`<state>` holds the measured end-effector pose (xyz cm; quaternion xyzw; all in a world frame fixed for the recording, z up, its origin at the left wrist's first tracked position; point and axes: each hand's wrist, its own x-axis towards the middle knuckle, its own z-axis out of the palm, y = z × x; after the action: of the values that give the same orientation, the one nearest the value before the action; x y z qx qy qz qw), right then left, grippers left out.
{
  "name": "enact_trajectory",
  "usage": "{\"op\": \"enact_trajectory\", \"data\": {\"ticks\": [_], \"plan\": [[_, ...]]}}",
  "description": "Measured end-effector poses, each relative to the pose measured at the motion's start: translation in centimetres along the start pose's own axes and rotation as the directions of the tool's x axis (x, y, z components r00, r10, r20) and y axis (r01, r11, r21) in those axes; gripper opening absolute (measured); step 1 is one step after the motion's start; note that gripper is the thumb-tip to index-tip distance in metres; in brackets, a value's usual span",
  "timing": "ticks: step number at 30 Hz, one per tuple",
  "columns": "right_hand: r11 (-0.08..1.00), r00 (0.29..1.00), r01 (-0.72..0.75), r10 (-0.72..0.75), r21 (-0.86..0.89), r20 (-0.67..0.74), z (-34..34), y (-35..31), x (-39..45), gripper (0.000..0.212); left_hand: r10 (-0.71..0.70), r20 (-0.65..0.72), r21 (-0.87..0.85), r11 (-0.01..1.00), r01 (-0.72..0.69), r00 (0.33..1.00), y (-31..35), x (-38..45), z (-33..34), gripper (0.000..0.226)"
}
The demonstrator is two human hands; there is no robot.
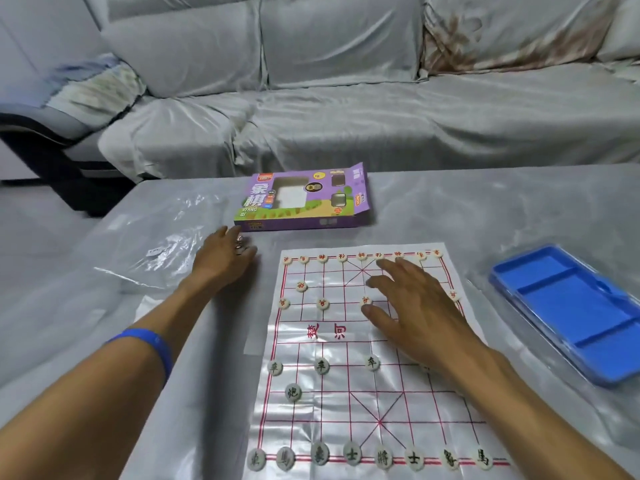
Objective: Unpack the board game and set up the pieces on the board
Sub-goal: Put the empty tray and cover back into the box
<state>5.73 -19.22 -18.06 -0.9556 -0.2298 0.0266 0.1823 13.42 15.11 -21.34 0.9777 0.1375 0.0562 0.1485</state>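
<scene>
- Lying flat near the table's front edge: thin white paper game board with a red grid (pixel 346 341), its glossy surface creased.
- Sitting along the board's far edge: row of round pale pieces with red characters (pixel 362 255); more in the rows below.
- Lining the near edge: round pale pieces with dark characters (pixel 352 454), others two and three rows up.
- Hovering low over the board's upper right part: right hand (pixel 412 306), fingers spread and straight, thumb just beside a red-marked piece (pixel 366 301); touching or not, cannot tell.
- Resting left of the board on the grey covered table (pixel 502 209): left hand (pixel 225 259), fingers loosely curled around small metallic rings.
- Lying beyond the board, flap open: purple cardboard game box (pixel 301 202).
- Sitting well right, near the table's right edge: blue plastic compartment tray (pixel 571 313).
- Spreading left: crumpled clear plastic wrap (pixel 156 244).
</scene>
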Motion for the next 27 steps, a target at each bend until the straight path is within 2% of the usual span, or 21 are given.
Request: {"op": "enact_trajectory", "data": {"ticks": [3,6,10,15,17,18,19,21,23,24,25,27], "plan": [[1.000,1.000,0.004,-0.004,-0.015,0.016,0.2,0.1,0.4,0.047,0.022,0.067,0.128,0.991,-0.031,0.997,-0.5,1.5,0.4,0.039],[1.000,1.000,0.000,0.000,-0.017,0.003,0.0,0.4,0.4,0.045,0.084,-0.008,0.142,0.987,-0.082,0.996,-0.5,1.4,0.7,0.027],[1.000,1.000,-0.005,0.005,-0.007,0.007,0.0,0.2,0.4,0.043,0.036,-0.064,0.017,0.999,-0.035,0.997,0.2,0.6,0.3,0.021],[1.000,1.000,-0.008,0.007,0.010,0.015,-0.1,0.2,0.2,0.042,-0.099,-0.010,-0.107,0.989,0.097,0.995,0.2,0.4,-0.3,0.022],[1.000,1.000,-0.006,0.006,0.024,-0.009,-0.2,0.2,0.3,0.041,-0.207,-0.010,-0.277,0.941,0.196,0.978,0.0,0.0,-0.3,0.021],[0.999,1.000,-0.003,0.003,0.032,-0.027,-0.2,0.3,0.3,0.039,-0.282,0.001,-0.430,0.866,0.255,0.959,0.0,-0.2,-0.5,0.022],[0.999,0.999,0.000,0.002,0.043,-0.045,-0.3,0.3,0.4,0.038,-0.355,0.038,-0.606,0.735,0.304,0.934,0.1,-0.5,-0.8,0.022],[0.998,0.997,0.003,0.002,0.069,-0.077,-0.3,0.4,0.4,0.035,-0.431,0.183,-0.885,0.318,0.339,0.884,0.3,-1.1,-1.7,0.014],[0.997,0.995,0.005,0.003,0.083,-0.096,-0.4,0.3,0.4,0.033,-0.406,0.353,-0.933,-0.091,0.347,0.843,0.3,-1.8,-2.9,0.010],[0.996,0.995,0.003,0.005,0.084,-0.097,-0.4,0.3,0.3,0.033,-0.369,0.418,-0.906,-0.239,0.350,0.830,0.2,-2.2,-3.2,0.014],[0.996,0.995,0.003,0.006,0.088,-0.096,-0.5,0.2,0.3,0.032,-0.327,0.462,-0.870,-0.346,0.351,0.824,0.0,-2.7,-3.5,0.017],[0.996,0.995,0.006,0.003,0.094,-0.103,-0.7,0.0,0.1,0.032,-0.243,0.506,-0.808,-0.469,0.356,0.828,0.0,-3.7,-3.6,0.025]]}}
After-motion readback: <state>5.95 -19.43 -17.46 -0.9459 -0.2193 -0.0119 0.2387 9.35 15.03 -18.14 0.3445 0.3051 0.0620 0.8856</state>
